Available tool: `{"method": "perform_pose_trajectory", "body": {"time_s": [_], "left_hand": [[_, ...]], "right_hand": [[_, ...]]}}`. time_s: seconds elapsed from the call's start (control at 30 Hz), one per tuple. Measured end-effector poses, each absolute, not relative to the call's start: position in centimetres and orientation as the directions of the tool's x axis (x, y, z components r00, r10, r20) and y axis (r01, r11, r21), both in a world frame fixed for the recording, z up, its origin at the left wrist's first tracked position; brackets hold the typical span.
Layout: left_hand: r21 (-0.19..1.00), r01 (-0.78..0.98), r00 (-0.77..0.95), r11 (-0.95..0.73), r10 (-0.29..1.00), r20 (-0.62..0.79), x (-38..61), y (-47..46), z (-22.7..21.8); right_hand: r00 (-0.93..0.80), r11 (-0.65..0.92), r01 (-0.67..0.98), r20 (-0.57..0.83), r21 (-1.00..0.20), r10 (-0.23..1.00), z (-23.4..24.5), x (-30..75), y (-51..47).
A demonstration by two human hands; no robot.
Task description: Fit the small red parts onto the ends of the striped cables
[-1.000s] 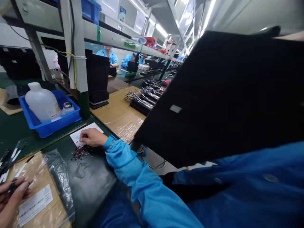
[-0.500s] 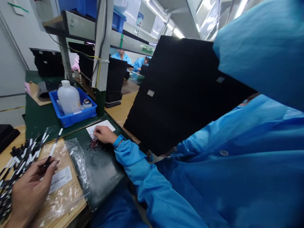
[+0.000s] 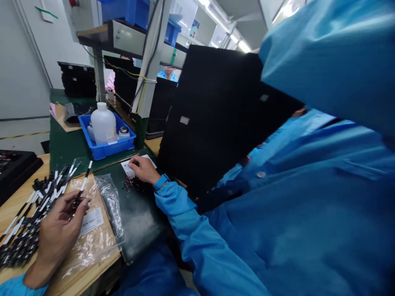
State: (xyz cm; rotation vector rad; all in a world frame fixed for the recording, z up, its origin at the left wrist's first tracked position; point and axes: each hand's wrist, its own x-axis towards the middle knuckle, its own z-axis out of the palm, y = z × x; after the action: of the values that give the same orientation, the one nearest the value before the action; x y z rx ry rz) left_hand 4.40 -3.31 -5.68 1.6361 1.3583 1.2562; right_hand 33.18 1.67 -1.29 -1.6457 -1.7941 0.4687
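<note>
My left hand (image 3: 60, 228) is at the lower left, fingers pinched on a thin black strip with a white band (image 3: 80, 190). It rests over a plastic-wrapped brown sheet (image 3: 92, 242), beside a pile of several like strips (image 3: 27, 222). A large black tray (image 3: 216, 119) is held up at the centre. A blue sleeve (image 3: 324, 61), seemingly my right arm, lies against it and hides the hand. A co-worker's hand (image 3: 143, 168) presses on small dark red parts (image 3: 131, 184) on the green mat.
A blue bin (image 3: 108, 148) holds a white bottle (image 3: 103, 123) and a small jar. A clear bag (image 3: 111, 201) lies on the mat. The co-worker's blue-coated body (image 3: 277, 230) fills the right. Black trays (image 3: 15, 164) stand at the left edge, and shelf posts and seated workers behind.
The view has swung left. My left hand has come further into view with the strip. The black tray has moved left across the view, and the blue sleeve now covers the upper right.
</note>
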Motion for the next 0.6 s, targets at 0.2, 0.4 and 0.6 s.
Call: {"method": "perform_pose_trajectory", "body": {"time_s": [0.2, 0.4, 0.6], "left_hand": [[0.954, 0.194, 0.001, -0.228, 0.973, 0.232, 5.2, -3.8, -3.9], [0.964, 0.096, 0.030, -0.247, 0.969, 0.246, 5.4, -3.6, -3.8], [0.917, 0.154, 0.090, -0.368, 0.930, 0.357, 5.1, -3.7, -3.9]], "right_hand": [[-0.126, 0.191, 0.750, 0.147, -0.633, 0.981, -0.7, 33.0, 1.0], [-0.156, 0.206, 0.742, 0.135, -0.638, 0.979, -0.9, 33.8, 1.3], [-0.143, 0.244, 0.703, 0.203, -0.668, 0.969, 0.8, 32.7, 0.3]]}}
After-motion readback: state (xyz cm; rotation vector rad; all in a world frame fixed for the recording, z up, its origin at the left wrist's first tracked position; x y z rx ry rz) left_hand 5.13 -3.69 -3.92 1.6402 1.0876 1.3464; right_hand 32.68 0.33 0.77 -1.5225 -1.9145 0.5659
